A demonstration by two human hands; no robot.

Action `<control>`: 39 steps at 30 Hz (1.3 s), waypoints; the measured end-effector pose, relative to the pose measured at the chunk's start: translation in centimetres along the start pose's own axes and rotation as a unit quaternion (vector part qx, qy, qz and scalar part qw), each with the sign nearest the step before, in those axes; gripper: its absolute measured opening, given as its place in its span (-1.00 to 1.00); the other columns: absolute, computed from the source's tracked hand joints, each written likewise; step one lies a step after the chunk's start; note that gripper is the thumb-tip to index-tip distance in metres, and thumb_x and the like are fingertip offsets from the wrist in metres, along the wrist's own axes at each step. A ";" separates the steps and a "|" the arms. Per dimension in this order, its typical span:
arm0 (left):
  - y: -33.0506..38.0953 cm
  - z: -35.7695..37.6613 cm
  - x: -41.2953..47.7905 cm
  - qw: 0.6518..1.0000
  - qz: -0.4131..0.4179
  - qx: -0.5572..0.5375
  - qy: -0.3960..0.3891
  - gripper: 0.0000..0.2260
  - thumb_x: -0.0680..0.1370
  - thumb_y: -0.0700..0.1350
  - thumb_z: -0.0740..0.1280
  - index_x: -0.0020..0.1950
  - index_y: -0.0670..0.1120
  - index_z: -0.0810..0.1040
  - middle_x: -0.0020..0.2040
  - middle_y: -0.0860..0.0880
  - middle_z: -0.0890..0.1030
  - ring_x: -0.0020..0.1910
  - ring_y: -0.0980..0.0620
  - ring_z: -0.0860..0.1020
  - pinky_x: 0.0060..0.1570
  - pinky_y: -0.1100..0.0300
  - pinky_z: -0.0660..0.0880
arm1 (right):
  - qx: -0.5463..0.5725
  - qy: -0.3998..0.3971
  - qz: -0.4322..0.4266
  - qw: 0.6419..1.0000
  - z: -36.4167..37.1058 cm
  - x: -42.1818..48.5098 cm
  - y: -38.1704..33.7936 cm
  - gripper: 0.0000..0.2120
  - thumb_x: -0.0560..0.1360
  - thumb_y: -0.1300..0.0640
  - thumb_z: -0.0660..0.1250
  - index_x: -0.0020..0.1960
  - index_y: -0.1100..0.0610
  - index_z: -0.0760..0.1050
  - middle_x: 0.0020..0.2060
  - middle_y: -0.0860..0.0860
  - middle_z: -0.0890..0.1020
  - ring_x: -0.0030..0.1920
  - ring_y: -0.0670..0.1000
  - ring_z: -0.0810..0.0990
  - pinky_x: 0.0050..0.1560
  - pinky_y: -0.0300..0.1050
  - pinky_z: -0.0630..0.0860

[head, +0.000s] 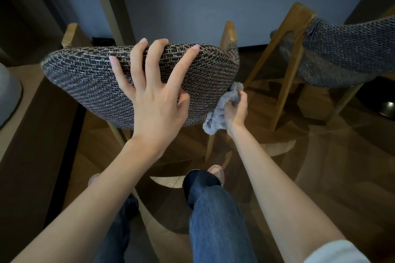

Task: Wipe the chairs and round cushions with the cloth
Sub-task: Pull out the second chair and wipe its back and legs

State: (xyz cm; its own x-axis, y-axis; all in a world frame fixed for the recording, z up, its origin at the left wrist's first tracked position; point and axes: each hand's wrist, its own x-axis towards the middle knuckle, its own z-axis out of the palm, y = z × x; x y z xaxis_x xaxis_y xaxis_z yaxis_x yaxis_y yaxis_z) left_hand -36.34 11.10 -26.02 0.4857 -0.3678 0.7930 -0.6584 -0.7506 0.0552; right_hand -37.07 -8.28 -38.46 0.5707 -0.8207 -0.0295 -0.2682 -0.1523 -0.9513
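Observation:
A chair with a woven dark-and-beige backrest [85, 79] and light wooden frame stands right in front of me. My left hand [154, 92] lies spread on the backrest, fingertips hooked over its top edge. My right hand [236, 111] grips a bunched grey cloth [220, 111] against the backrest's right lower edge, beside the wooden upright [227, 34]. A second chair with the same woven fabric [342, 49] stands to the right. No round cushion shows.
A wooden table leg [104, 4] and table edge run along the top, with a blue-grey wall behind. A low brown ledge [32, 134] lies at the left. My legs in jeans [215, 220] stand on wooden floor [310, 156].

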 end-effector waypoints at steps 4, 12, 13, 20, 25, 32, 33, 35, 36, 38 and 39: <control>0.0 -0.1 0.0 1.000 0.001 -0.004 -0.001 -0.42 0.45 -0.18 0.24 0.46 0.16 0.32 0.39 -0.06 0.22 0.46 -0.13 0.10 0.42 -0.24 -0.22 | 0.123 0.112 -0.032 0.986 -0.5 -0.8 -2.2 -0.68 0.52 0.35 0.23 0.25 0.18 0.43 0.18 0.11 0.51 0.19 0.05 0.50 0.17 -0.29 0.39; -0.3 -0.2 0.1 1.000 0.006 -0.001 -0.010 -0.42 0.46 -0.19 0.22 0.47 0.15 0.32 0.40 -0.13 0.34 0.46 -0.14 0.11 0.42 -0.20 -0.25 | 0.024 0.080 -0.106 0.991 -0.1 1.6 -2.5 -0.64 0.61 0.25 0.17 0.39 0.12 0.41 0.32 0.08 0.45 0.30 -0.01 0.43 0.34 -0.18 0.35; -0.3 -0.2 0.1 1.000 0.007 0.001 -0.010 -0.42 0.46 -0.19 0.22 0.47 0.15 0.31 0.40 -0.13 0.33 0.46 -0.14 0.11 0.42 -0.21 -0.24 | 0.019 0.054 -0.063 0.996 0.1 1.7 -1.4 -0.64 0.61 0.21 0.18 0.39 0.08 0.42 0.31 0.07 0.47 0.30 0.01 0.45 0.36 -0.10 0.37; -0.4 -0.9 0.0 0.999 0.012 -0.012 -0.036 -0.42 0.48 -0.18 0.21 0.49 0.13 0.28 0.43 -0.14 0.31 0.47 -0.15 0.09 0.42 -0.20 -0.26 | 0.114 -0.007 0.078 0.990 0.3 -2.2 -0.3 -0.68 0.59 0.26 0.21 0.32 0.10 0.45 0.21 0.07 0.57 0.22 0.06 0.55 0.31 0.06 0.46; -2.2 -2.8 -0.2 0.994 0.070 -0.021 -0.078 -0.38 0.49 -0.22 0.25 0.53 0.07 0.21 0.50 -0.13 0.25 0.50 -0.16 0.11 0.44 -0.18 -0.18 | 0.162 0.040 -0.083 0.982 -2.1 -8.9 -6.3 -0.60 0.52 0.33 0.25 0.32 0.07 0.47 0.18 -0.04 0.52 0.17 -0.25 0.50 0.21 -0.29 0.43; -7.5 -6.3 -1.8 0.993 -0.033 -0.040 -0.104 -0.35 0.49 -0.30 0.28 0.53 0.04 0.18 0.52 -0.15 0.19 0.53 -0.18 0.08 0.46 -0.24 0.02 | 0.103 0.063 -0.364 0.924 -0.5 -15.1 -14.3 -0.59 0.43 0.30 0.41 0.25 0.19 0.46 0.18 0.13 0.44 0.23 -0.12 0.43 0.25 -0.36 0.39; -8.1 -6.6 -1.9 0.991 -0.045 -0.059 -0.109 -0.36 0.51 -0.31 0.27 0.53 0.05 0.18 0.53 -0.14 0.18 0.53 -0.18 0.06 0.48 -0.18 0.03 | 0.086 0.075 -0.380 0.918 0.3 -15.3 -14.4 -0.61 0.41 0.31 0.42 0.23 0.23 0.49 0.16 0.17 0.45 0.22 -0.11 0.42 0.26 -0.38 0.37; -9.1 -7.0 -1.7 0.985 -0.055 -0.094 -0.130 -0.37 0.54 -0.30 0.26 0.54 0.07 0.16 0.55 -0.11 0.12 0.54 -0.14 -0.01 0.46 0.00 0.00 | 0.060 0.107 -0.393 0.911 1.7 -15.5 -13.6 -0.65 0.38 0.33 0.45 0.15 0.27 0.52 0.13 0.19 0.47 0.19 -0.17 0.39 0.26 -0.44 0.32; -9.4 -7.0 -1.8 0.983 -0.054 -0.104 -0.142 -0.37 0.55 -0.29 0.26 0.55 0.08 0.14 0.56 -0.08 0.08 0.55 -0.12 -0.05 0.43 0.08 -0.01 | 0.049 0.113 -0.386 0.914 2.4 -15.5 -12.6 -0.68 0.36 0.35 0.45 0.11 0.28 0.53 0.11 0.18 0.49 0.16 -0.20 0.38 0.25 -0.47 0.29; -9.7 -7.2 -2.2 0.981 -0.044 -0.114 -0.152 -0.35 0.55 -0.28 0.27 0.56 0.08 0.12 0.58 -0.05 0.01 0.56 -0.09 -0.11 0.36 0.24 -0.02 | 0.015 0.088 -0.345 0.934 3.5 -15.5 -10.0 -0.69 0.34 0.37 0.46 0.07 0.27 0.56 0.10 0.18 0.53 0.14 -0.17 0.40 0.24 -0.49 0.28; -9.8 -7.3 -2.5 0.981 -0.039 -0.119 -0.151 -0.35 0.55 -0.29 0.28 0.56 0.07 0.11 0.58 -0.04 -0.01 0.56 -0.09 -0.12 0.33 0.34 -0.05 | -0.004 0.053 -0.307 0.950 4.0 -15.4 -8.4 -0.69 0.33 0.37 0.46 0.07 0.26 0.57 0.09 0.18 0.55 0.13 -0.14 0.43 0.24 -0.42 0.34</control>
State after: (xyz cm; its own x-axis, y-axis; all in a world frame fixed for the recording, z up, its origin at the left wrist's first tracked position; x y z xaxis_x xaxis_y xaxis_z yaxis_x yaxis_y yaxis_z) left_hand -35.26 23.41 -24.15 0.6640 -0.4879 0.5667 -0.7112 -0.6462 0.2769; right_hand -40.53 7.81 -31.27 0.5409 -0.6265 0.5612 0.0833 -0.6240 -0.7770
